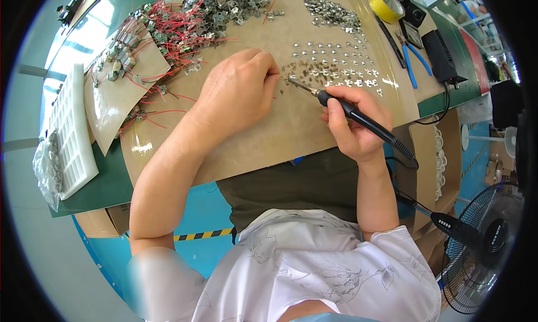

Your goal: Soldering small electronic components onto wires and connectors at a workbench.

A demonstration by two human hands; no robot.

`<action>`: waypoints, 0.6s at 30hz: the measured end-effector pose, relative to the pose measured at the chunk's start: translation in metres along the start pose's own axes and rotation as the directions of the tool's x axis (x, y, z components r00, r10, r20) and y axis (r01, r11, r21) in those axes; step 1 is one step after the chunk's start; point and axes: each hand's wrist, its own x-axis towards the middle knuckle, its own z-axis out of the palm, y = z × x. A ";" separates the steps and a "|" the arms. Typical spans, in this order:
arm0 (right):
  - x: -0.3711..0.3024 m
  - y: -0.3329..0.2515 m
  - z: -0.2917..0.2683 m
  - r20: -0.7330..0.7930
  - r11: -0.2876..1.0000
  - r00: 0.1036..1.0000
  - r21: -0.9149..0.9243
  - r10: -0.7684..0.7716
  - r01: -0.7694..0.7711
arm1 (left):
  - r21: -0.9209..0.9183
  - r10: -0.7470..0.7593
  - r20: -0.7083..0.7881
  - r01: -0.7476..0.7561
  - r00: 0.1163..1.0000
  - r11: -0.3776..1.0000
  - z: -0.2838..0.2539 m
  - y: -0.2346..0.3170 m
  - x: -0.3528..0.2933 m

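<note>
Workbench: green bench (106, 190) topped by a brown cardboard sheet (269, 137), spanning the upper half of the view.
Fan: black floor fan (485, 249) at 4 o'clock.
Tray: white gridded tray (70, 134) at 9 o'clock.
Wire pile: red-wired parts (168, 33) at 11 o'clock.
Left hand: left hand (241, 89) at centre, fingertips pressed together, pinching something too small to tell.
Right hand: right hand (353, 126) curled around a black soldering iron (358, 117), tip just beside the left fingertips.
Clips: small metal clips (336, 70) in rows at 1 o'clock.

Head view, steeply down, close.
</note>
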 end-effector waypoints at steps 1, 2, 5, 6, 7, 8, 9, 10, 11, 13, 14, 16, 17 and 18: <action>0.000 0.000 0.000 0.004 1.000 1.000 0.000 -0.002 0.002 | 0.000 0.000 0.000 0.000 1.000 1.000 0.000 0.000 0.000; 0.001 0.000 0.000 0.004 1.000 1.000 0.000 -0.002 0.002 | 0.000 -0.005 0.003 0.005 1.000 1.000 0.000 0.001 0.000; 0.001 0.000 0.000 0.001 1.000 1.000 -0.011 -0.024 0.024 | 0.002 -0.006 0.006 0.006 1.000 1.000 0.000 0.001 0.001; 0.001 0.001 0.000 -0.005 1.000 1.000 -0.008 -0.016 0.016 | 0.005 -0.003 0.007 0.003 1.000 1.000 0.000 0.001 0.001; 0.001 0.001 0.000 -0.010 1.000 1.000 -0.004 -0.009 0.009 | 0.006 -0.003 0.007 0.003 1.000 1.000 0.000 0.001 0.001; 0.001 0.001 0.000 -0.010 1.000 1.000 -0.003 -0.010 0.010 | 0.011 -0.002 0.007 0.002 1.000 1.000 0.000 0.001 0.001; 0.001 0.001 0.000 -0.003 1.000 1.000 -0.015 -0.021 0.021 | 0.016 -0.001 0.008 0.001 1.000 1.000 0.000 0.001 0.001; 0.001 0.000 0.000 0.005 0.999 0.999 -0.029 -0.032 0.032 | 0.016 0.000 0.008 0.000 1.000 1.000 0.002 0.000 0.001; 0.000 0.001 0.000 0.004 0.999 0.999 -0.029 -0.032 0.032 | 0.024 0.039 -0.024 -0.038 0.999 0.999 0.004 -0.003 0.000; -0.001 0.002 0.002 -0.017 0.999 1.000 0.021 0.026 -0.025 | 0.033 0.079 -0.056 -0.077 0.995 0.996 0.005 -0.004 0.000; -0.001 0.002 0.001 -0.018 0.999 1.000 0.020 0.026 -0.025 | 0.036 0.080 -0.056 -0.078 0.995 0.996 0.005 -0.003 0.000; -0.001 0.002 0.002 -0.017 1.000 1.000 0.024 0.004 -0.004 | 0.039 0.081 -0.056 -0.079 0.995 0.996 0.005 -0.004 0.000; -0.001 0.002 0.002 -0.017 1.000 1.000 0.024 0.004 -0.003 | 0.044 0.080 -0.055 -0.078 0.995 0.996 0.005 -0.004 0.000; -0.001 0.002 0.002 -0.016 0.999 0.999 0.031 0.027 -0.027 | 0.048 0.080 -0.054 -0.077 0.995 0.996 0.005 -0.005 0.000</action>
